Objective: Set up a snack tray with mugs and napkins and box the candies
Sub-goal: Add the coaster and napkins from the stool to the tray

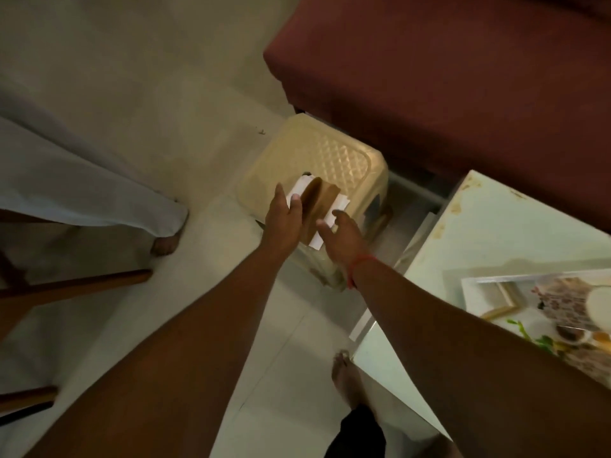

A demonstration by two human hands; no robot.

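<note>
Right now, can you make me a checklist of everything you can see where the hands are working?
Surface: cream plastic stool on a pale tiled floor; glass-topped table at right.
Job's things: brown napkin holder with white napkins stands on the stool; printed tray lies on the table. No mugs or candies seen.
Clutter: nothing seen on the stool besides the holder.
Grippers: left hand touches the holder's left side; right hand is at its right side, fingers spread, grip unclear.
Cables: nothing seen.
Surroundings: maroon sofa behind, wooden chair legs at left, another person's trouser leg and bare foot nearby.
</note>
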